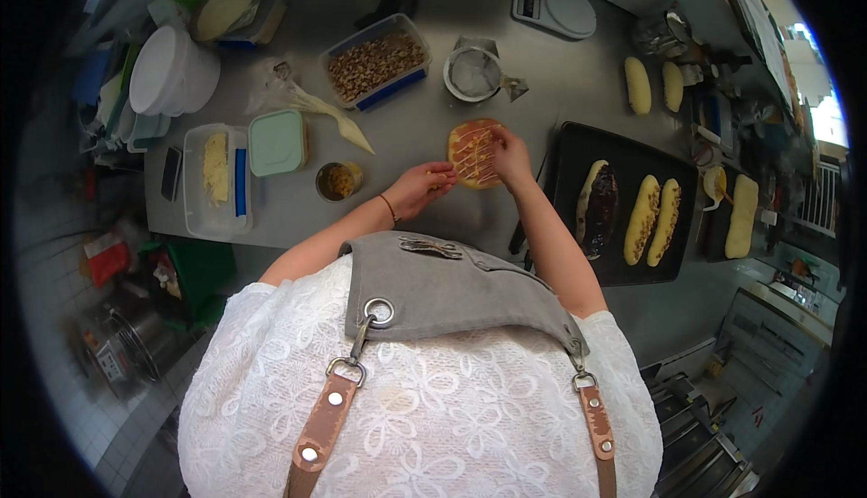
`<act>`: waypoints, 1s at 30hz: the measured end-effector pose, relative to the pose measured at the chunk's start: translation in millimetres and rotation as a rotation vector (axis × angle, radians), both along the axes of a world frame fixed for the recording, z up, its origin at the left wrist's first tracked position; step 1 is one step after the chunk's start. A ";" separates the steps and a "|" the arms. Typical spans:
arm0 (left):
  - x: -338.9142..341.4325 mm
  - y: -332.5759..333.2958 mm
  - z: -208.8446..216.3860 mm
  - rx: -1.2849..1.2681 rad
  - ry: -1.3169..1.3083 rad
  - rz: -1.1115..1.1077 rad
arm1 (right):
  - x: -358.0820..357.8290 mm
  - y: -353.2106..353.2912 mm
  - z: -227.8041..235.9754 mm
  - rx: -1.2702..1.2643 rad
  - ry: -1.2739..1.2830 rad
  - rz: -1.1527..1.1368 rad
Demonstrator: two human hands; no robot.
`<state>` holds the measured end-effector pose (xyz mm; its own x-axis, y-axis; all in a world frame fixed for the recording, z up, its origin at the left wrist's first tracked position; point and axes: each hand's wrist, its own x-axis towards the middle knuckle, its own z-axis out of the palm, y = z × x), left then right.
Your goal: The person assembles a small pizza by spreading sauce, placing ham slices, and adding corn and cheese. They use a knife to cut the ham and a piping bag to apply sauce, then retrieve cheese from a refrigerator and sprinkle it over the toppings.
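Note:
A flat oval piece of dough (471,148) lies on the metal worktop, covered with a reddish layer and thin pale zigzag lines. At its lower left edge is my left hand (421,191), the fingertips bunched together; what they hold, if anything, is too small to name. My right hand (513,162) is over the dough's right side with its fingers curled in a pinch, their tips partly hidden. A small cup (337,182) of yellowish bits stands left of my left hand. A filled piping bag (336,121) points toward the dough.
Behind the dough are a tub of chopped nuts (377,60) and a metal sieve (473,72). To the right, a black baking tray (623,137) holds several long loaves. At left are a clear tub (191,214), a green-lidded box (278,143) and a phone (171,173). A scale (555,9) stands farther back.

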<state>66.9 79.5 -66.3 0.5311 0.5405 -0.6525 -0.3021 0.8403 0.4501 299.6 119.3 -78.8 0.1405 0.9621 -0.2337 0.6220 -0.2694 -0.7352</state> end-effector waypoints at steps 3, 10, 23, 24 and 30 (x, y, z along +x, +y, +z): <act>2.0 -0.8 3.3 -0.003 0.006 0.029 | 11.4 -8.8 2.3 0.036 0.011 -0.036; 9.3 1.7 15.1 -0.018 -0.019 0.038 | 2.1 -42.3 47.0 -0.144 -0.019 0.004; 30.3 9.5 15.1 -0.063 -0.281 -0.140 | -40.1 -66.9 65.8 0.147 0.178 0.159; 31.1 13.1 15.6 -0.060 -0.347 -0.139 | -36.1 -63.9 59.6 0.123 0.209 0.122; 42.7 18.8 7.4 -0.004 -0.184 -0.068 | -7.6 -42.3 37.7 -0.030 0.169 0.016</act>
<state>109.6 98.3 -58.8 0.6770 0.4969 -0.5429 -0.3218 0.8633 0.3888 292.0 77.0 -41.1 0.0814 0.9562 -0.2812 0.4949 -0.2837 -0.8213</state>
